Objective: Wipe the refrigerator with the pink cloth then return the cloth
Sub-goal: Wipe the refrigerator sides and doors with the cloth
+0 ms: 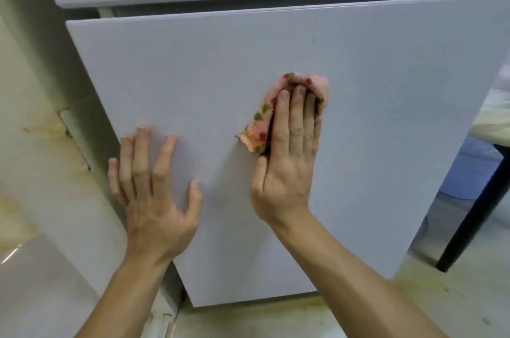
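This looks like a home kitchen. A white refrigerator (pixel 248 61) with separate upper and lower doors fills the view, standing on a pale, yellow-stained floor (pixel 414 307) beside a cream wall (pixel 24 83). Past its right edge are a black furniture leg (pixel 474 210) and a blue tub (pixel 463 169).

Left grip (pixel 154 188): flat, palm forward, fingers spread, thumb out to the side.
Right grip (pixel 287 166): flat, fingers straight and close together, pressing on a pink cloth (pixel 258 130); thumb tucked along the palm edge.
Height: right grip above left.
Spacing: near each other, not touching.
Forearms: both bare, reaching up and forward; wrists roughly straight.
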{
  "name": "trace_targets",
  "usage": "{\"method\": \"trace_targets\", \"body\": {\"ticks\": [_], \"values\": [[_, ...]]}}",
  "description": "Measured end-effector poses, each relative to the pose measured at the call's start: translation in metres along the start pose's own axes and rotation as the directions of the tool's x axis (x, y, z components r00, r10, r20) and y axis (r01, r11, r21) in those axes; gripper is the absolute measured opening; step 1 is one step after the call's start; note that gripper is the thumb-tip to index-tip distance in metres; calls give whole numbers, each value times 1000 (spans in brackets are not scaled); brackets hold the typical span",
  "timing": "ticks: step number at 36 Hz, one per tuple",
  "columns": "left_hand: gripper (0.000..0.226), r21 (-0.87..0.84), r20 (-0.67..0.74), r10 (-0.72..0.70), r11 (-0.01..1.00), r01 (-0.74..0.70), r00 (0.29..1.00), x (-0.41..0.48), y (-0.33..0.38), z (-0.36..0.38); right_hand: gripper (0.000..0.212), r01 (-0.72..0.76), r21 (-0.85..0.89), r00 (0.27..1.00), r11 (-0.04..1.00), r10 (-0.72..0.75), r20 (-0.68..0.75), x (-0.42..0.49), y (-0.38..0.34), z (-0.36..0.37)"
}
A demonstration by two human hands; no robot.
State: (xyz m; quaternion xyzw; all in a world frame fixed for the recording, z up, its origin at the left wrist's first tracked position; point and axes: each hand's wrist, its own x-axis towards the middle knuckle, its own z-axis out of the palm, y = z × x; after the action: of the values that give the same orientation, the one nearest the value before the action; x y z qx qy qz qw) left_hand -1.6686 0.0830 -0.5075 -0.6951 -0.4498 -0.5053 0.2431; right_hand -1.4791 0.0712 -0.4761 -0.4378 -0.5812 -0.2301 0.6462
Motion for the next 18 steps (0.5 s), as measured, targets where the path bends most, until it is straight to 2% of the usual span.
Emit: {"method": "trace_targets", "body": {"ticks": [3, 7, 10, 13, 15, 18], "values": [[75, -1, 13, -6, 1000, 6, 1000, -3, -17, -7, 68, 123, -1, 984, 992, -122, 129, -23, -17, 18], [75, -8, 11, -41, 999, 41, 999, -5, -32, -14, 55, 343, 64, 870, 937, -343, 355, -69, -33, 37], [72, -9, 15, -84, 996, 84, 996, -8, -40, -19, 60, 436, 80, 771, 896, -418, 480, -89, -30, 39], [74, 12, -1, -107, 994, 107, 994, -10, -50, -22, 60, 472, 65, 729, 879, -431, 532, -88, -26, 31], [74, 13, -23, -135, 991, 135, 991, -7, -55, -24, 56, 425, 52, 771, 904, -391, 502, -81, -20, 22], [71, 22, -27, -152, 988, 153, 988, -2, -58, -25, 59, 264, -27, 923, 964, -245, 296, -59, -5, 8]]}}
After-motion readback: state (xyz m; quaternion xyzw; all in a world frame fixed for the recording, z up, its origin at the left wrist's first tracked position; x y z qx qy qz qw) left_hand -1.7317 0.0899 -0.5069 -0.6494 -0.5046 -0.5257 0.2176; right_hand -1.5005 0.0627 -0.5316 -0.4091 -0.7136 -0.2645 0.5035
